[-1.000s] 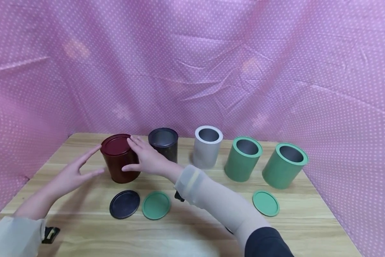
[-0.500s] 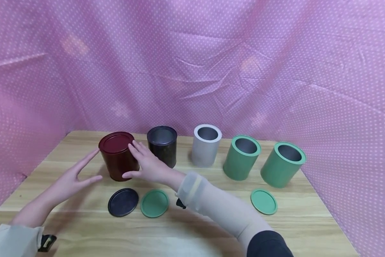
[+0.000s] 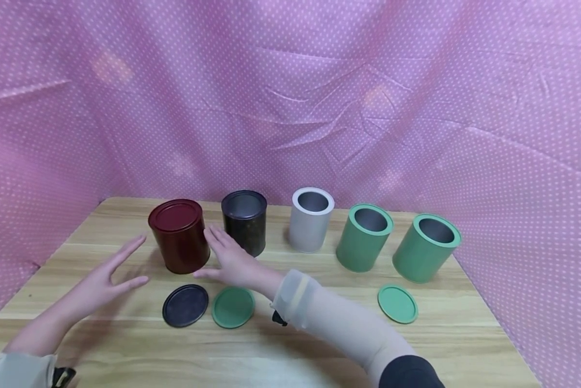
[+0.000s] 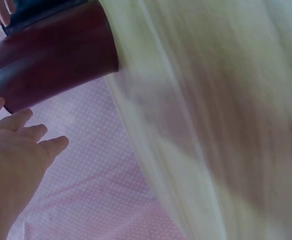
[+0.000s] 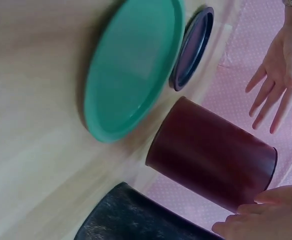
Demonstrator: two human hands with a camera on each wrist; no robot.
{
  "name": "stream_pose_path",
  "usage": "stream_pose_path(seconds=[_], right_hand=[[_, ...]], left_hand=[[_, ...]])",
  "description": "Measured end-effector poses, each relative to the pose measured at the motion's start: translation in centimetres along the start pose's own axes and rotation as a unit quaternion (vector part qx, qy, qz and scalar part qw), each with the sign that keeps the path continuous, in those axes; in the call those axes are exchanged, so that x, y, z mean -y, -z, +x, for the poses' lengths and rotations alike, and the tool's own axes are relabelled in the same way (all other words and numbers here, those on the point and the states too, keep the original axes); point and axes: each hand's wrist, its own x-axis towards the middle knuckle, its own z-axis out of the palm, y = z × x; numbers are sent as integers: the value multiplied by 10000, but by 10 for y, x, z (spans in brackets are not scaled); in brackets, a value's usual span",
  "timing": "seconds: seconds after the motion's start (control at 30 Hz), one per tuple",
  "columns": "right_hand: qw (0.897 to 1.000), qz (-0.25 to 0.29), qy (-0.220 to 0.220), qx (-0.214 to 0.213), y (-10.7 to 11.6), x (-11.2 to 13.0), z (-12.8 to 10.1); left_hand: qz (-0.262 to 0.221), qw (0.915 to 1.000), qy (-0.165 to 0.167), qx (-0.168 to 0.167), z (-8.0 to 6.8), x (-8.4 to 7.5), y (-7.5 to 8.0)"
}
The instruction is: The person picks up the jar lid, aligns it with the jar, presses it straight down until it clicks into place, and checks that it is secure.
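Note:
A dark red can (image 3: 181, 248) with its red lid on top stands upright at the left of the table. To its left my left hand (image 3: 98, 283) hovers with straight, spread fingers, apart from the can. On the other side my right hand (image 3: 237, 264) has its fingers extended near the can's right side; whether the fingertips touch it I cannot tell. Neither hand holds anything. Behind the right hand stands an open black can (image 3: 246, 226). A black lid (image 3: 186, 305) and a green lid (image 3: 233, 307) lie flat in front of the red can.
Right of the black can stand an open white can (image 3: 310, 229) and two open green cans (image 3: 360, 248), all upright. Another green lid (image 3: 398, 304) lies before the green cans. Pink dotted cloth (image 3: 290, 108) hangs behind and beside the wooden table (image 3: 213, 355).
Both hands have drawn away from the red can's rim, the left toward the lower left, the right down and rightward. The red can stays in place with its lid on.

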Motion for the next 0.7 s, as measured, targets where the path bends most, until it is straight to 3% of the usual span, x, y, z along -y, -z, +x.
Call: stream_pose_path(seconds=[0.33, 0.7], right_hand=[[9993, -236, -38, 278, -14, -2, -14], [9969, -527, 36, 591, -28, -6, -30]], left_hand=[[-14, 9988, 409, 262, -8, 3, -8], [149, 9986, 431, 249, -18, -7, -21]])
